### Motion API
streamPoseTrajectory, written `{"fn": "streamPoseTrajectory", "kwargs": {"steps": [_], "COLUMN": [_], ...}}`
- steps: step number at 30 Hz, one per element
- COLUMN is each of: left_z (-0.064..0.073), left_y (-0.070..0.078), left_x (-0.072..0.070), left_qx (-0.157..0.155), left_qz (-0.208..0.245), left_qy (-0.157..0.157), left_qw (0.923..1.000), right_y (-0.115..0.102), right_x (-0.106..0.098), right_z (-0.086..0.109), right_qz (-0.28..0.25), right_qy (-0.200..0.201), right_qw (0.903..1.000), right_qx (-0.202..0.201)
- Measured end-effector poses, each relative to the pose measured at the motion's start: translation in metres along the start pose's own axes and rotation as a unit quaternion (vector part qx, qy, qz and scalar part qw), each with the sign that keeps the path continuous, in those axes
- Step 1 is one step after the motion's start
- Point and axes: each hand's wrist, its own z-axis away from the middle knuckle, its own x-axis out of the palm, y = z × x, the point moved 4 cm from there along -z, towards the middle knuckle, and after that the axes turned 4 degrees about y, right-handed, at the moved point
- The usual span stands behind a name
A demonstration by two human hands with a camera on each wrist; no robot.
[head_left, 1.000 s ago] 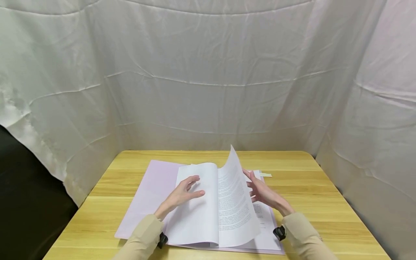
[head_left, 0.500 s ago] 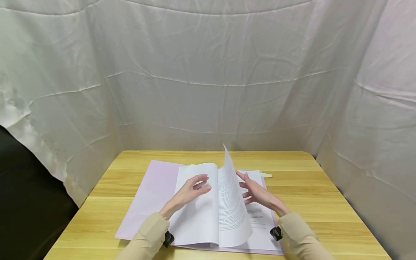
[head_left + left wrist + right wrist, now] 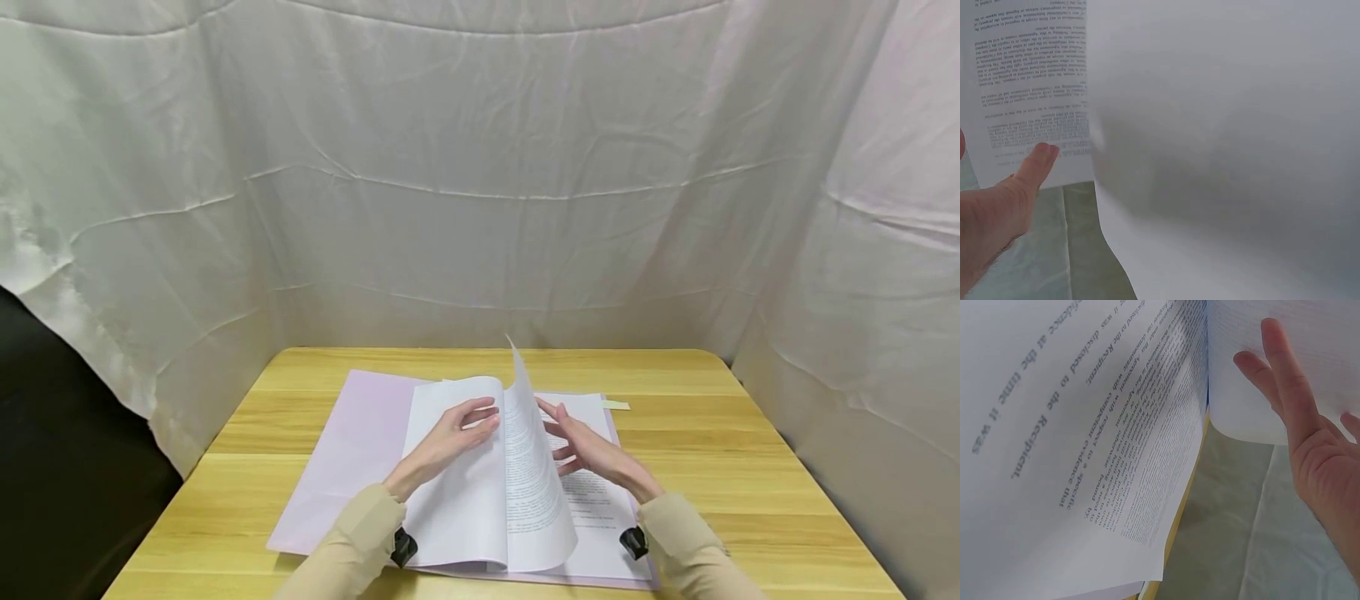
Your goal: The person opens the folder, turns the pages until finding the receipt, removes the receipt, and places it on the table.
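A lilac folder (image 3: 356, 446) lies spread on the table, with a thick set of white printed pages in it. One sheet (image 3: 536, 492) stands raised and curved near the middle, text on its right-leaning face. To its left, my left hand (image 3: 450, 433) hovers above a blank white page (image 3: 457, 517), thumb and fingers loosely bent, fingertips close to the fold. My right hand (image 3: 592, 446) is behind the raised sheet's right edge, fingers spread and fairly straight. Below it lies another printed page (image 3: 600, 525). In the right wrist view, printed text (image 3: 1129, 444) shows large.
The wooden table (image 3: 735, 483) extends on both sides of the folder. A small pale paper tab (image 3: 617, 405) sticks out at the folder's upper right. Light curtains (image 3: 517, 183) enclose the back and sides, and a dark area (image 3: 67, 450) shows at the left.
Both hands have moved inward, the left one rightward over the page and the right one leftward. The raised sheet has swung left and stands steeper, baring more of the page beneath.
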Motion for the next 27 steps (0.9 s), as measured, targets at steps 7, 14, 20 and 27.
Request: {"fn": "streamPoseTrajectory", "kwargs": {"steps": [7, 14, 20, 27], "left_z": [-0.0041, -0.0044, -0.0043, -0.0039], "left_y": [0.0013, 0.0037, 0.0053, 0.0072], "left_x": [0.0058, 0.0074, 0.0079, 0.007], "left_qx": [-0.016, -0.02, -0.022, -0.023], "left_qz": [0.076, 0.105, 0.106, 0.12], "left_qy": [-0.02, -0.029, -0.023, -0.019], "left_qw": [0.9968, 0.9939, 0.9939, 0.9923], "right_y": [-0.0017, -0.0031, -0.0028, -0.0023], "right_x": [0.0043, 0.0077, 0.0097, 0.0104], "right_z": [-0.0011, -0.0034, -0.0042, -0.0044], "right_qz": [0.004, -0.027, -0.029, -0.016], "right_qy": [-0.008, -0.033, -0.039, -0.032], "right_qw": [1.0, 0.9991, 0.9988, 0.9994], "right_qx": [0.002, -0.007, -0.009, -0.007]}}
